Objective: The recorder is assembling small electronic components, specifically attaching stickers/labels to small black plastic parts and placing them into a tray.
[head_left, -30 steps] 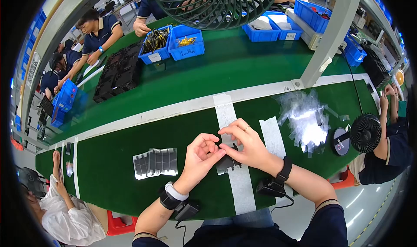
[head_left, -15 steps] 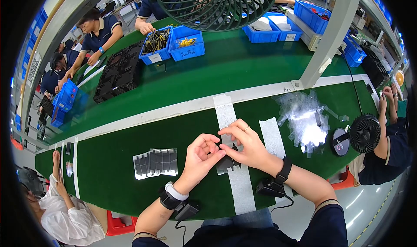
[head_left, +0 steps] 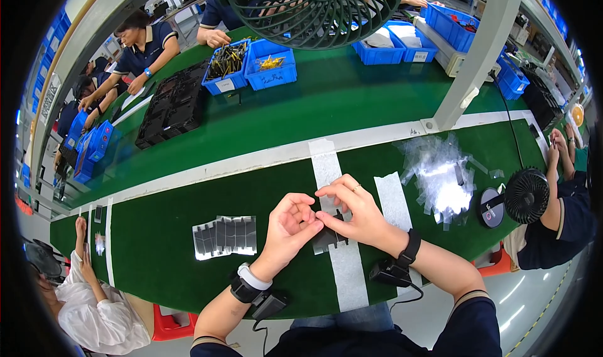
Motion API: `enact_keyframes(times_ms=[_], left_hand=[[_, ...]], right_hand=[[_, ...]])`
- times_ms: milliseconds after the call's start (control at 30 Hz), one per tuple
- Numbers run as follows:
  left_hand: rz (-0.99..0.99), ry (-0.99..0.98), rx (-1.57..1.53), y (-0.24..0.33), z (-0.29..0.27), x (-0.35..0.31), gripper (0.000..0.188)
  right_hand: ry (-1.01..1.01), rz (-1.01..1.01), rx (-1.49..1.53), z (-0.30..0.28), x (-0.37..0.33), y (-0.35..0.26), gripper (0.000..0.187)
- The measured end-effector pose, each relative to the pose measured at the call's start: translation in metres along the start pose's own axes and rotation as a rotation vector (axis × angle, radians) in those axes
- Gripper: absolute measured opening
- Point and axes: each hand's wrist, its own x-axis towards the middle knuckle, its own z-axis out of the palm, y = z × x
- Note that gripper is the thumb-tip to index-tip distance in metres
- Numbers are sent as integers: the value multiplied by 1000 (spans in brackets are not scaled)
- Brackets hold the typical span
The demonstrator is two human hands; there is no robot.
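Note:
My left hand [head_left: 289, 230] and my right hand [head_left: 357, 214] meet over the middle of the green mat, thumbs and index fingertips pinched close together. Whatever lies between the fingertips is too small and too hidden to make out. Just beneath them, dark flat pieces with clear edges [head_left: 328, 239] lie across a white tape strip [head_left: 349, 275], partly covered by my fingers. To the left of my left hand rests an overlapping row of dark rectangular sheets [head_left: 225, 236] with clear film edges. Beyond my right hand, clear film pieces [head_left: 440, 187] are heaped, shining under the light.
A second white strip [head_left: 394, 200] runs beside my right hand. A small black fan [head_left: 526, 195] stands at the right; a larger fan [head_left: 317, 8] hangs overhead. Blue bins [head_left: 271, 71] and black trays [head_left: 168, 109] sit across the bench. A grey post [head_left: 477, 61] rises at right. Co-workers sit around.
My hands stay almost in place, with only tiny finger shifts. At the far left a co-worker's hand has moved, and another blue bin now shows there.

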Motion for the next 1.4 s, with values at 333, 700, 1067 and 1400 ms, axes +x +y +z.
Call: enact_keyframes(times_ms=[333, 700, 1067, 1400], left_hand=[[17, -25, -78, 1, 1, 0, 47], [-28, -18, -63, 3, 2, -2, 55], [-21, -39, -44, 3, 1, -2, 58], [-18, 0, -23, 2, 0, -1, 55]], right_hand=[[-35, 9, 12, -1, 0, 0, 34], [-75, 2, 41, 0, -1, 1, 36], [-130, 50, 15, -3, 0, -4, 35], [-53, 9, 17, 0, -1, 0, 31]])
